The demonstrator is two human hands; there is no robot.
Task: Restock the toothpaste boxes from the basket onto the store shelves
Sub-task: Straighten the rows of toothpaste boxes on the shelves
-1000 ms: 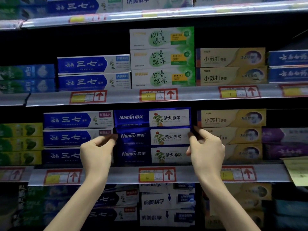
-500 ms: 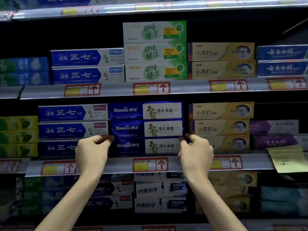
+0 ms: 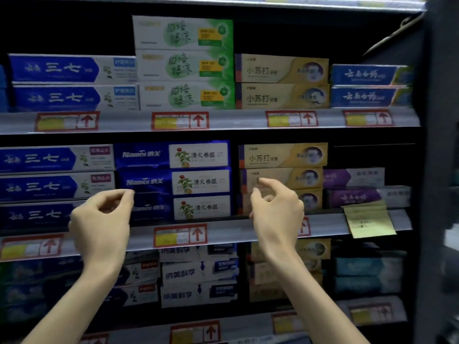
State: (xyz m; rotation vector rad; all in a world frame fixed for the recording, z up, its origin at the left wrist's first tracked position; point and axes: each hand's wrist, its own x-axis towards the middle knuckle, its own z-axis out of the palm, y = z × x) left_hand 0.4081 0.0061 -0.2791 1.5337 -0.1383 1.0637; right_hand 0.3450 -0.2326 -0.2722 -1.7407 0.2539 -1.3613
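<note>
A stack of three dark blue Namei toothpaste boxes point(image 3: 173, 182) stands on the middle shelf point(image 3: 223, 232). My left hand point(image 3: 101, 219) hovers at the stack's left end, its curled fingertips in front of the lower boxes' left edge, with a gap between thumb and fingers and nothing in it. My right hand point(image 3: 275, 209) is off the stack, to its right, in front of the yellow toothpaste boxes point(image 3: 283, 157); its fingers are loosely curled and hold nothing. The basket is out of view.
Blue-and-white boxes point(image 3: 54, 160) sit left of the Namei stack, purple boxes point(image 3: 355, 177) far right. Green-and-white boxes point(image 3: 183, 63) fill the upper shelf, more boxes the lower one. A yellow paper tag point(image 3: 367, 219) hangs from the shelf rail. A dark upright point(image 3: 439, 145) bounds the right.
Both hands have let go of the ends of the Namei stack. The right hand has moved right, in front of the yellow boxes. The view has shifted right and closer.
</note>
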